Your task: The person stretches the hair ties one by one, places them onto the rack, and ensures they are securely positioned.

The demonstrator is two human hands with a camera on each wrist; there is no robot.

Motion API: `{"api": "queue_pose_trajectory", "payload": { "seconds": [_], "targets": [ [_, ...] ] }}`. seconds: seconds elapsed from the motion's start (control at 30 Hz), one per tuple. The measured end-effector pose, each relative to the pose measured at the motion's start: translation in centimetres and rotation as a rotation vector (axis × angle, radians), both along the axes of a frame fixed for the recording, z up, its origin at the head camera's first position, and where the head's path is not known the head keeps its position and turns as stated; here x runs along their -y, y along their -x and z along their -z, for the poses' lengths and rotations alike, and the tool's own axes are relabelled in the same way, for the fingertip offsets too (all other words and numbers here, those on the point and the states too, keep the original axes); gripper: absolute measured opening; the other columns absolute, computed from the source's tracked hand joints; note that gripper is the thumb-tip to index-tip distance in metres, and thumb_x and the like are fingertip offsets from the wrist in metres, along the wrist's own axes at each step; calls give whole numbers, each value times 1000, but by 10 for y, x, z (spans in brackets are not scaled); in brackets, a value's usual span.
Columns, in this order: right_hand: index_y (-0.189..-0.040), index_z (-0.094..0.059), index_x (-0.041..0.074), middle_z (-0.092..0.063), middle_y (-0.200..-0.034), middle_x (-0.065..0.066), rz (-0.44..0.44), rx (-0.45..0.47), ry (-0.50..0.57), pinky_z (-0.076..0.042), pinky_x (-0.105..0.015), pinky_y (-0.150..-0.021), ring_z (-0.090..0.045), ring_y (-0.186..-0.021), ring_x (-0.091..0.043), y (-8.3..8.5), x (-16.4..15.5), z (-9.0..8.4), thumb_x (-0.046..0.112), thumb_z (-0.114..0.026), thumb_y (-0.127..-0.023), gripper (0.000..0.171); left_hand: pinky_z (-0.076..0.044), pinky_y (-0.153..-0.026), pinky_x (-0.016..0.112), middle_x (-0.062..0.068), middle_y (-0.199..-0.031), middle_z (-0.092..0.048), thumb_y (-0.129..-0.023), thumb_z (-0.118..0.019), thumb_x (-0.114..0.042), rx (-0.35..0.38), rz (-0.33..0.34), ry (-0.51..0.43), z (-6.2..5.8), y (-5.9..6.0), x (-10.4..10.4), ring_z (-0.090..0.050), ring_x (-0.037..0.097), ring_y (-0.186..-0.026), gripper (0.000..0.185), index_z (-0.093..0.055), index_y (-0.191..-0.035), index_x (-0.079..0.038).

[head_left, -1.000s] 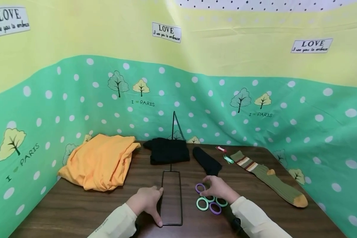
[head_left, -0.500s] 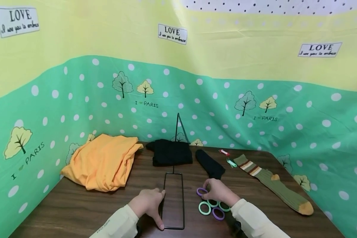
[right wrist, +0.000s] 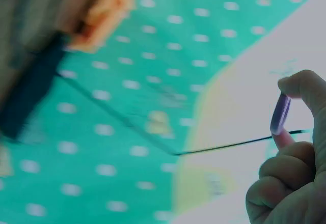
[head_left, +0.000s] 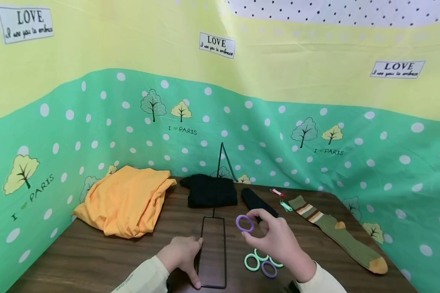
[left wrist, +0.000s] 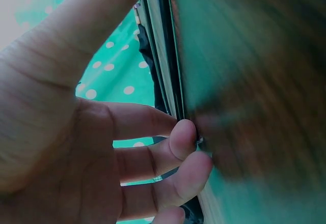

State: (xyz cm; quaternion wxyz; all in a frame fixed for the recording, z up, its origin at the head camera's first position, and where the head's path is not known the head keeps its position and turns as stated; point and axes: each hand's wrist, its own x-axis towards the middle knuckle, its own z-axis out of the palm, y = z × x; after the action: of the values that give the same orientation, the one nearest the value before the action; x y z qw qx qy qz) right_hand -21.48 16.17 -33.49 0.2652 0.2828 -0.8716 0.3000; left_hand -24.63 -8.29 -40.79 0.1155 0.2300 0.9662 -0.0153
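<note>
My right hand [head_left: 275, 238] is raised above the table and pinches a purple ring [head_left: 244, 223] between thumb and fingers; the right wrist view shows the same purple ring [right wrist: 279, 114] edge-on at my fingertips. Below it on the table lie two green rings [head_left: 251, 261] and another purple ring [head_left: 269, 268]. A black wire stand [head_left: 213, 244] has a rectangular base flat on the table and a thin upright rod ending in a triangle. My left hand [head_left: 183, 254] rests on the left side of that base, its fingers [left wrist: 173, 152] against the wire.
On the brown table [head_left: 95, 260] lie an orange cloth [head_left: 124, 199], a folded black garment [head_left: 210, 189], a black sock [head_left: 256, 201], an olive striped sock [head_left: 337, 230] and two small clips [head_left: 282, 199]. Polka-dot fabric walls enclose the table on three sides.
My right hand has picked a purple ring off the pile and lifted it up and towards the stand. The left hand has stayed on the base.
</note>
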Motion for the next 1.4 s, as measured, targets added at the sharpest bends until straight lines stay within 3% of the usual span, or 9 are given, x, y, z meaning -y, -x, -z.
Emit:
{"api": "queue_pose_trajectory", "payload": {
  "seconds": [0.13, 0.23, 0.37, 0.5, 0.63, 0.77, 1.07, 1.2, 1.4],
  "targets": [
    [-96, -61, 6, -19, -47, 12, -137, -436, 107, -14, -7, -41, -11, -45, 7, -19, 13, -31, 32, -69, -80, 31, -51, -74, 36, 4, -120, -60, -44, -76, -72, -17, 9, 14, 2, -1, 1, -59, 18, -105, 113, -46, -137, -15],
    [-92, -61, -2, -19, -47, 12, -189, -641, 158, -13, -7, -42, -13, -42, 4, -22, 25, -54, 36, -60, -85, 39, -51, -74, 36, 3, -120, -60, -44, -77, -71, -27, 4, 27, 3, -1, 1, -59, 17, -105, 113, -46, -137, -16],
    [-91, -60, -3, -22, -47, 13, -180, -726, 141, -14, -8, -41, -15, -42, 5, -8, 39, -75, 32, -60, -85, 36, -51, -74, 37, 2, -120, -60, -43, -76, -72, -49, -2, 41, 3, -1, 0, -58, 16, -106, 114, -46, -137, -16],
    [-98, -59, 1, -23, -45, 12, -66, -692, 60, -12, -11, -39, -15, -38, 4, 20, 49, -78, 29, -62, -80, 33, -51, -74, 36, 0, -122, -59, -43, -76, -73, -54, 0, 49, 4, 1, -3, -58, 14, -108, 113, -46, -137, -17],
    [-104, -57, 4, -26, -44, 8, 41, -601, 7, -13, -14, -37, -15, -36, 1, 47, 54, -73, 23, -73, -70, 42, -51, -73, 35, -1, -122, -59, -44, -76, -72, -34, -3, 48, 7, 2, -6, -58, 13, -106, 112, -45, -138, -19],
    [-113, -55, 6, -25, -43, 8, 77, -451, 24, -15, -17, -35, -13, -37, 4, 57, 53, -65, 23, -80, -68, 55, -51, -72, 35, -2, -121, -60, -44, -77, -71, -23, -10, 40, 9, 3, -6, -59, 12, -103, 111, -45, -137, -20],
    [-123, -53, 20, -23, -45, 4, -5, 207, 297, -25, -26, -38, -19, -35, -7, 51, 24, -44, 27, -79, -72, 57, -51, -74, 37, -1, -125, -58, -43, -75, -74, -30, -20, 51, 6, 3, -2, -58, 14, -109, 113, -45, -138, -19],
    [-124, -52, 20, -22, -45, 4, 5, 410, 354, -23, -25, -38, -18, -37, -7, 49, -1, -24, 25, -78, -74, 57, -51, -77, 38, 2, -127, -57, -44, -75, -74, -18, -19, 40, 4, 3, -1, -57, 17, -112, 114, -45, -138, -17],
    [-126, -52, 11, -22, -46, 7, 9, 602, 361, -23, -22, -40, -19, -38, -5, 51, -43, 22, 20, -77, -75, 58, -50, -79, 39, 5, -128, -56, -45, -76, -72, 19, -16, 25, 2, 1, -3, -56, 20, -113, 114, -44, -138, -14]
  ]
}}
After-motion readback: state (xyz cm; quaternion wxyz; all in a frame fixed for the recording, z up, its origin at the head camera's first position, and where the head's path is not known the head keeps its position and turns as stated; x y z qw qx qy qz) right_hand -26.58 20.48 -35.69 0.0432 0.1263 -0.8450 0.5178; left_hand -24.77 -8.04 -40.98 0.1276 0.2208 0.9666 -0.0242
